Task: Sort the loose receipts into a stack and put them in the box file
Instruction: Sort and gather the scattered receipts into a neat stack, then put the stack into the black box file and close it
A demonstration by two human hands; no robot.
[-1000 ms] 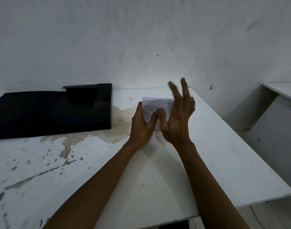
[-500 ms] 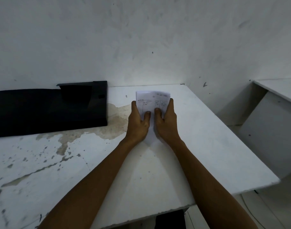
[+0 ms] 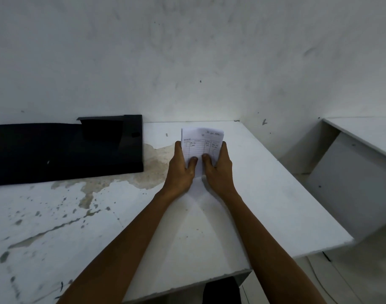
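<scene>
A small stack of white receipts (image 3: 199, 143) with printed lines and handwriting stands upright above the white table (image 3: 264, 194). My left hand (image 3: 180, 172) grips its left edge and my right hand (image 3: 218, 172) grips its right edge, both thumbs pressed on the front sheet. The lower part of the stack is hidden behind my hands. A black box file (image 3: 64, 150) lies flat and open on the table to the left, against the wall, about a hand's width from my left hand.
The tabletop has peeled, stained patches (image 3: 84, 194) at the left and middle. The table's right edge (image 3: 319, 205) drops off to the floor. A second white surface (image 3: 363, 132) stands further right. A white wall closes the back.
My right hand, raised with fingers spread a second ago, has come down and closed on the right edge of the receipts. Both hands now hold the stack squarely.
</scene>
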